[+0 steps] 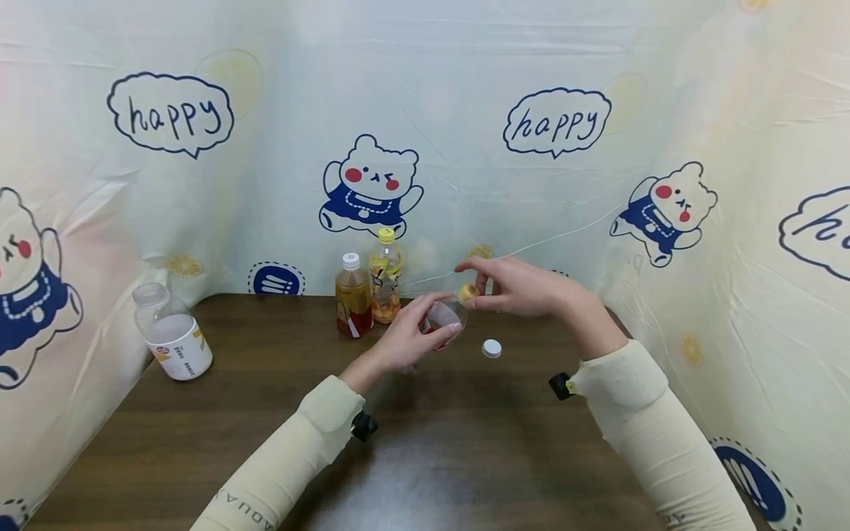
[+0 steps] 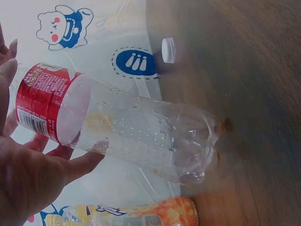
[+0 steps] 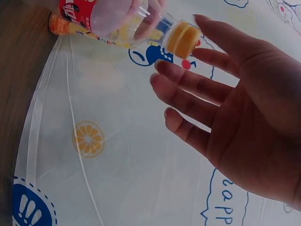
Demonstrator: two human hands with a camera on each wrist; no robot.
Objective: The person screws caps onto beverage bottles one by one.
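Head view: left hand point(image 1: 413, 335) curled round a clear plastic bottle with a red paper-like label point(image 1: 442, 315), thumb on one side, fingers on the other. Bottle's long axis leans toward the right hand point(image 1: 524, 286), mouth end up. At that end, an orange-yellow round plastic cap point(image 1: 468, 293), just under the right index finger and by the right thumb. Key relation: cap lies at the right hand's fingertip end, in line with the bottle's axis; right hand is nearer to the cap, left hand to the body. A small white round plastic cap point(image 1: 491, 349) lies on the dark brown wooden table point(image 1: 465, 457), near the bottle, on the right hand's side.

Left wrist view: grip sits at the labelled upper part; clear lower body runs out beyond the fingers toward the tabletop, somewhat tilted. Base is at or just over the wood; contact cannot be told. Mouth end is out of frame.

Right wrist view: cap sits at the bottle's neck, between neck and palm. Right thumb and index lie at its near edge, other fingers spread loosely and apart from it. No closed grip; whether thumb or index presses the cap cannot be told, nor how far it is threaded.
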